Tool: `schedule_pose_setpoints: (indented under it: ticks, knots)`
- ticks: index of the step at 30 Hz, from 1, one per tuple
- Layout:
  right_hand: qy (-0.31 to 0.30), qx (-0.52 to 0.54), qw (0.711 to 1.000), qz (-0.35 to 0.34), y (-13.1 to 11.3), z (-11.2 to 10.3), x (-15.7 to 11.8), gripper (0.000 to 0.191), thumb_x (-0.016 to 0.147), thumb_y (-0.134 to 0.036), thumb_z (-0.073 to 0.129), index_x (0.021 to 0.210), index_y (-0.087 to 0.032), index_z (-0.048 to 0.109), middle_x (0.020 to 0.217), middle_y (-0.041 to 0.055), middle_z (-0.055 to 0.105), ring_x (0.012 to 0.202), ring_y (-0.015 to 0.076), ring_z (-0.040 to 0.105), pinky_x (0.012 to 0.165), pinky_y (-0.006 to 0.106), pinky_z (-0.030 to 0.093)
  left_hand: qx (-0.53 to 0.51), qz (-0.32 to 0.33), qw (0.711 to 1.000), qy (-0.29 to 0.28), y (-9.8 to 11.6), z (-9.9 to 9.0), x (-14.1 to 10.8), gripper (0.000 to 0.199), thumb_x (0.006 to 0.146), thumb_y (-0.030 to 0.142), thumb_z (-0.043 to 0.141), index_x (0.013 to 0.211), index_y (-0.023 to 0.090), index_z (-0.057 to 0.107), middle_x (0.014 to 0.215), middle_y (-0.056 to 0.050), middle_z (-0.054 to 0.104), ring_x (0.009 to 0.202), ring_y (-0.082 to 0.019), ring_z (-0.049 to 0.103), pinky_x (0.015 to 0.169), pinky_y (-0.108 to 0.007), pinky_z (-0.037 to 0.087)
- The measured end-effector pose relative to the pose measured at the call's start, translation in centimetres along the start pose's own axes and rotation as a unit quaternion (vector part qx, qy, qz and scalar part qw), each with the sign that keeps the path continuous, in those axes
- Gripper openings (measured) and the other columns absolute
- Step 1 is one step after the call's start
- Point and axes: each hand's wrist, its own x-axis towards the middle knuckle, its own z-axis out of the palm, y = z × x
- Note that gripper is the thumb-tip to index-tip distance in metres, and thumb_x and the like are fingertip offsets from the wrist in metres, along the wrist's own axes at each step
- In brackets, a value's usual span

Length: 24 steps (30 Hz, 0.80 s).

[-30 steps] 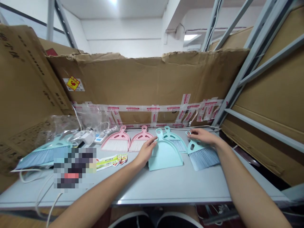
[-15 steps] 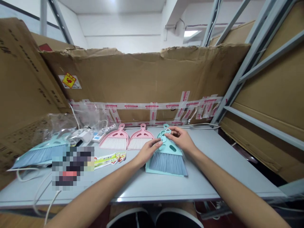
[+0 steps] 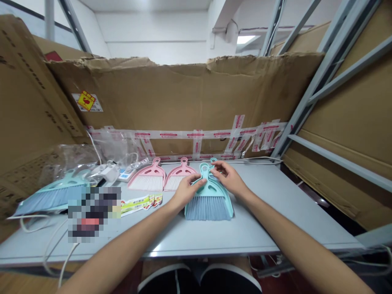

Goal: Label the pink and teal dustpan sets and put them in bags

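Note:
A teal brush (image 3: 209, 206) with blue-grey bristles lies over a teal dustpan (image 3: 228, 202) on the grey table. My left hand (image 3: 187, 190) pinches the brush at the left side of its handle. On the right, my right hand (image 3: 228, 175) has its thumb and fingers closed near the top of the dustpan handle, behind the brush handle. Two pink dustpans with white-bristled brushes, one (image 3: 148, 179) further left and one (image 3: 179, 179) beside my left hand, lie towards the back.
At the left are another teal brush and dustpan set (image 3: 58, 194), clear plastic bags (image 3: 116, 143), yellow-green packets (image 3: 139, 204), white cables and a blurred item. Cardboard (image 3: 183, 98) stands along the back, with a metal frame (image 3: 312, 90) at the right.
The brush has shifted left and straightened, so its handle ring now sits left of the dustpan's. My left hand has moved slightly left with it.

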Motion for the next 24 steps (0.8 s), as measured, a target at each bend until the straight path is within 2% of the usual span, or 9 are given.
schedule_pose_setpoints:
  ticks: [2,4,6,10,15,24]
  knots:
    - [-0.064,0.015,0.998,0.023,0.2,0.1,-0.1,0.055,0.09,-0.064,0.083,0.126,-0.023,0.073,0.101,0.005,0.075,0.09,0.0229,0.069,0.078,0.035,0.055,-0.01,0.005,1.0,0.01,0.2,-0.3,0.2,0.058,0.084,0.068,0.087,0.108,0.016,0.083,0.109,-0.01,0.083,0.099,-0.026,0.074,0.091,-0.035,0.056]
    - [-0.118,0.004,0.992,0.034,0.3,0.3,-0.3,0.051,0.089,-0.065,0.084,0.117,-0.022,0.075,0.098,0.0041,0.074,0.086,0.022,0.067,0.077,0.035,0.054,-0.007,0.015,1.0,0.011,0.5,-0.6,0.3,0.056,0.085,0.07,0.085,0.098,0.016,0.081,0.096,-0.008,0.08,0.087,-0.022,0.069,0.081,-0.031,0.052]
    - [-0.14,-0.018,0.989,0.032,0.2,0.7,-0.7,0.046,0.091,-0.066,0.082,0.106,-0.023,0.077,0.095,0.0032,0.074,0.082,0.021,0.065,0.075,0.034,0.052,0.007,0.025,1.0,0.014,0.8,-0.8,0.3,0.055,0.086,0.07,0.083,0.09,0.016,0.079,0.087,-0.005,0.076,0.08,-0.019,0.065,0.074,-0.029,0.049]
    - [-0.123,-0.008,0.992,0.025,-0.1,1.3,-1.1,0.045,0.092,-0.065,0.081,0.108,-0.023,0.079,0.1,0.0037,0.078,0.084,0.0219,0.066,0.078,0.035,0.053,0.027,0.03,0.999,0.017,1.7,-1.1,0.1,0.055,0.085,0.071,0.084,0.086,0.017,0.077,0.083,-0.005,0.074,0.076,-0.018,0.062,0.07,-0.029,0.047]
    - [-0.107,0.018,0.994,0.016,-0.6,1.6,-1.4,0.045,0.091,-0.066,0.083,0.109,-0.024,0.08,0.105,0.0053,0.08,0.092,0.0246,0.071,0.085,0.038,0.057,0.04,0.046,0.998,0.017,2.6,-1.3,-0.3,0.051,0.086,0.067,0.084,0.087,0.017,0.077,0.084,-0.006,0.076,0.077,-0.019,0.066,0.073,-0.031,0.051]
    - [-0.104,0.026,0.994,0.016,-0.4,1.6,-1.4,0.047,0.089,-0.066,0.085,0.108,-0.024,0.078,0.102,0.0049,0.078,0.092,0.0249,0.071,0.085,0.038,0.058,0.043,0.056,0.997,0.028,2.3,-1.1,-0.4,0.047,0.087,0.063,0.086,0.091,0.017,0.079,0.091,-0.008,0.08,0.084,-0.022,0.073,0.078,-0.032,0.056]
